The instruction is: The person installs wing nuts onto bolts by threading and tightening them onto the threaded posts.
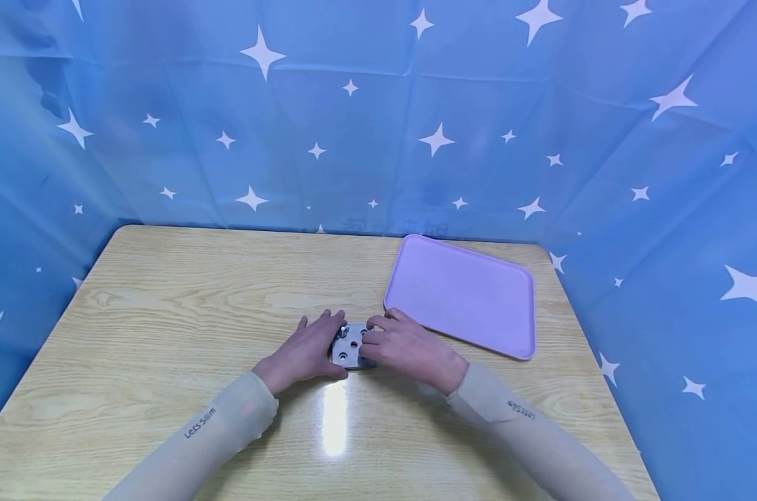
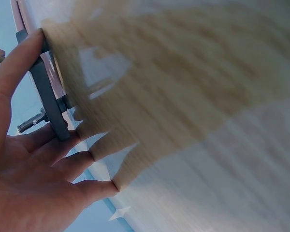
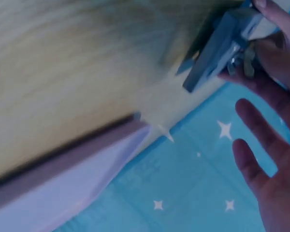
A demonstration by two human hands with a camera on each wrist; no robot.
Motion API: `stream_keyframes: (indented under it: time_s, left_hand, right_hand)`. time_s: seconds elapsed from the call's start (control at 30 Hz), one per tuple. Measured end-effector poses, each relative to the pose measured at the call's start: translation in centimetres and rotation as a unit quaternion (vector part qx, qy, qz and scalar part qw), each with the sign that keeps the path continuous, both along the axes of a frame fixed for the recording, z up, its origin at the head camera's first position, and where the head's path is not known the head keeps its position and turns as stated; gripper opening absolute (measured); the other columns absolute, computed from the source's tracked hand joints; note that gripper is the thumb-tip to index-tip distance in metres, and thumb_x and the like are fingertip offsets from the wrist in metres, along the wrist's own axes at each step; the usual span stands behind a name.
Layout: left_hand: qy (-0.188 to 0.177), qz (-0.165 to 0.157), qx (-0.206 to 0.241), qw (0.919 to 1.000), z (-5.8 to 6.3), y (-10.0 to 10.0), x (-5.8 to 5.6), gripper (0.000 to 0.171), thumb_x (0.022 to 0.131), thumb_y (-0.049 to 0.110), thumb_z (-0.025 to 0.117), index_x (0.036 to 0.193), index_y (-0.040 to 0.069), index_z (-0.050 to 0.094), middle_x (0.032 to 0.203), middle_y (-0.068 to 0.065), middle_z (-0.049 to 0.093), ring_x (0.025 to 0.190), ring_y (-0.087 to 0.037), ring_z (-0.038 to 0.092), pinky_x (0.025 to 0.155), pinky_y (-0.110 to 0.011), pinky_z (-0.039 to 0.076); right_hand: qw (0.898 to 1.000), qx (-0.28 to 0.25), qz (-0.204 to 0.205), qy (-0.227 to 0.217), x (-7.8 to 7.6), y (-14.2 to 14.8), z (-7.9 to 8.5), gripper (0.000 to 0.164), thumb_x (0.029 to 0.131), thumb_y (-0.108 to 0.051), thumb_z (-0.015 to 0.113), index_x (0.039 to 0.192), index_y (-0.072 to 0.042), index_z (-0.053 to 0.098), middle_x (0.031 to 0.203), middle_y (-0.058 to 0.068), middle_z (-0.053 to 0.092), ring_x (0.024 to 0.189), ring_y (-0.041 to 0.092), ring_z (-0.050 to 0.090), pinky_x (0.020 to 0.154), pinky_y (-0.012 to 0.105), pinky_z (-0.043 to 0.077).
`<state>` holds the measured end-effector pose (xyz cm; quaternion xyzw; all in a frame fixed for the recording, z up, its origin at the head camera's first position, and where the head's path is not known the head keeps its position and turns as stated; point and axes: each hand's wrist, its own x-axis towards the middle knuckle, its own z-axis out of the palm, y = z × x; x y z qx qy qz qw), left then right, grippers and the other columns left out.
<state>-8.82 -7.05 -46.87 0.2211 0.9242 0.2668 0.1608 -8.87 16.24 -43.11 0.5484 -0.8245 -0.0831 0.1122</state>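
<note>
A small grey metal plate [image 1: 353,344] with several round holes lies near the middle of the table. At its far left corner a threaded bolt [image 2: 32,121] stands up from its face. My left hand [image 1: 306,351] holds the plate along its left side, thumb at the near edge and index finger at the far edge, with the other fingertips down on the tabletop. Over the plate's right side, my right hand [image 1: 406,348] pinches a small shiny metal piece [image 3: 249,60] at the plate's face; fingers partly hide it, and its kind I cannot tell. Two right-hand fingers stick out loosely.
A shallow purple tray [image 1: 466,296] lies on the wooden table [image 1: 197,299] to the right, its near left edge close to my right hand. Short dark feet [image 2: 63,103] show under the plate. A blue curtain with white stars [image 1: 378,118] surrounds the table's back and sides.
</note>
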Motion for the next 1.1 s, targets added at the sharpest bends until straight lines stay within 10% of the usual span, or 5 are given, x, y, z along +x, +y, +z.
stream_keyframes:
  time_s: [0.5, 0.77, 1.1]
  left_hand:
    - [0.005, -0.003, -0.003, 1.0, 0.0, 0.0, 0.0, 0.105, 0.075, 0.035, 0.094, 0.155, -0.003, 0.038, 0.157, -0.023, 0.045, 0.152, -0.042, 0.031, 0.119, -0.069, 0.018]
    - [0.001, -0.007, 0.002, 1.0, 0.1, -0.1, 0.0, 0.104, 0.076, 0.035, 0.093, 0.156, -0.002, 0.038, 0.157, -0.022, 0.045, 0.152, -0.041, 0.03, 0.119, -0.07, 0.018]
    - [-0.001, -0.001, -0.006, 1.0, 0.1, 0.0, 0.0, 0.104, 0.075, 0.035, 0.094, 0.156, -0.001, 0.039, 0.157, -0.021, 0.045, 0.152, -0.041, 0.03, 0.12, -0.069, 0.018]
  right_hand:
    - [0.974, -0.147, -0.16, -0.06, 2.0, -2.0, -1.3, 0.017, 0.089, -0.021, 0.08, 0.079, -0.013, 0.068, 0.072, -0.001, 0.067, 0.062, 0.016, 0.056, 0.054, 0.029, 0.039]
    - [0.996, 0.0, -0.042, -0.082, 1.1, -0.3, 0.8, 0.035, 0.097, -0.022, 0.074, 0.132, -0.024, 0.068, 0.138, -0.01, 0.064, 0.132, 0.02, 0.055, 0.098, 0.044, 0.05]
    - [0.999, 0.037, 0.007, -0.022, 0.5, 0.1, 0.3, 0.024, 0.095, -0.017, 0.075, 0.117, -0.026, 0.075, 0.126, -0.012, 0.07, 0.126, 0.015, 0.058, 0.097, 0.038, 0.048]
